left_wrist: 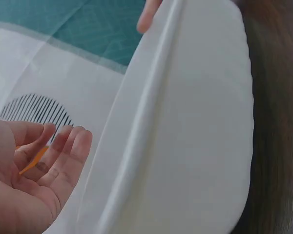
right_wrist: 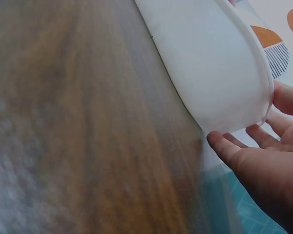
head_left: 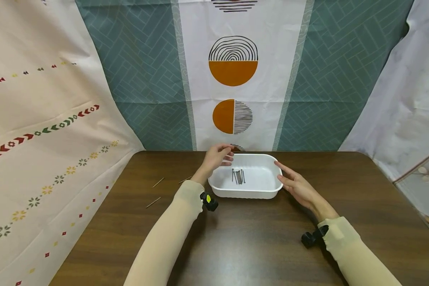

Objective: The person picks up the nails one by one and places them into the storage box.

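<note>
A white oblong plastic tray (head_left: 249, 194) sits on the table, with several dark nails (head_left: 238, 176) lying inside, left of its middle. My left hand (head_left: 217, 157) hovers over the tray's left end. Its fingers bend loosely, and in the left wrist view nothing shows between the fingers (left_wrist: 63, 151) and thumb, beside the tray's white wall (left_wrist: 200, 117). At the right end, my right hand (head_left: 300, 188) touches the tray's rim with spread, fairly straight fingers. The right wrist view shows the right thumb (right_wrist: 229, 148) near the tray's lower corner.
Left of the tray, thin tan nail-like pieces (head_left: 153, 202) lie scattered on the brown wooden table (head_left: 243, 242); one is partly near my left wrist. A patterned cloth (head_left: 232, 91) hangs behind the table's back edge. Pale cloths (head_left: 57, 131) hang at both sides.
</note>
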A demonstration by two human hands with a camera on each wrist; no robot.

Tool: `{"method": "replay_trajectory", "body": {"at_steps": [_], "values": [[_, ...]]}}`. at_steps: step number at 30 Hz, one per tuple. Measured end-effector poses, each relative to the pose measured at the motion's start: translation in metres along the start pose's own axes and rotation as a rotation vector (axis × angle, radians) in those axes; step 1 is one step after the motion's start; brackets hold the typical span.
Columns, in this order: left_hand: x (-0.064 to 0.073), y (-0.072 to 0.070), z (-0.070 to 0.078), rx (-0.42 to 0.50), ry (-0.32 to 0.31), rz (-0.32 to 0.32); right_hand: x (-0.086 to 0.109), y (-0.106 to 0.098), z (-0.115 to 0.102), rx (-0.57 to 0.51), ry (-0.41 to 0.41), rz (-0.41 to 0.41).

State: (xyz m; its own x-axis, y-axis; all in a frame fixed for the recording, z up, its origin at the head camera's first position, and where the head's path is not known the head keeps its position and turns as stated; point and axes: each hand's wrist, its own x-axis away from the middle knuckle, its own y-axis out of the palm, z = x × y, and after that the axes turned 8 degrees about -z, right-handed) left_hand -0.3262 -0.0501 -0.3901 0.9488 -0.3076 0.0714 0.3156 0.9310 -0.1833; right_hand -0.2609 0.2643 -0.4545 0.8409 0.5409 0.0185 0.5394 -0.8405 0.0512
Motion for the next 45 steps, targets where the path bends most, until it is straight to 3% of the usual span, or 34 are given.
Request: {"method": "replay_trajectory", "body": {"at_steps": [11, 19, 28, 32, 38, 41, 45], "values": [[0.019, -0.043, -0.014, 0.012, 0.01, 0.022, 0.002, -0.002, 0.001, 0.003, -0.006, -0.004], [0.03, -0.064, -0.021, 0.015, -0.003, 0.031, 0.002, -0.004, 0.0, 0.001, -0.003, -0.004], [0.034, -0.085, -0.018, -0.026, -0.016, 0.018, -0.001, -0.004, 0.0, 0.004, -0.01, -0.009], [0.039, -0.106, -0.016, -0.117, -0.089, -0.038, -0.001, -0.002, 0.001, 0.002, -0.011, -0.009], [0.046, -0.139, -0.014, -0.292, -0.19, -0.2, -0.002, -0.001, 0.0, 0.007, -0.007, -0.01], [0.047, -0.148, -0.015, -0.345, -0.214, -0.266, -0.002, -0.001, 0.001, 0.012, -0.002, -0.011], [0.047, -0.154, -0.017, -0.373, -0.229, -0.302, 0.0, -0.002, 0.002, 0.018, 0.002, -0.006]]}}
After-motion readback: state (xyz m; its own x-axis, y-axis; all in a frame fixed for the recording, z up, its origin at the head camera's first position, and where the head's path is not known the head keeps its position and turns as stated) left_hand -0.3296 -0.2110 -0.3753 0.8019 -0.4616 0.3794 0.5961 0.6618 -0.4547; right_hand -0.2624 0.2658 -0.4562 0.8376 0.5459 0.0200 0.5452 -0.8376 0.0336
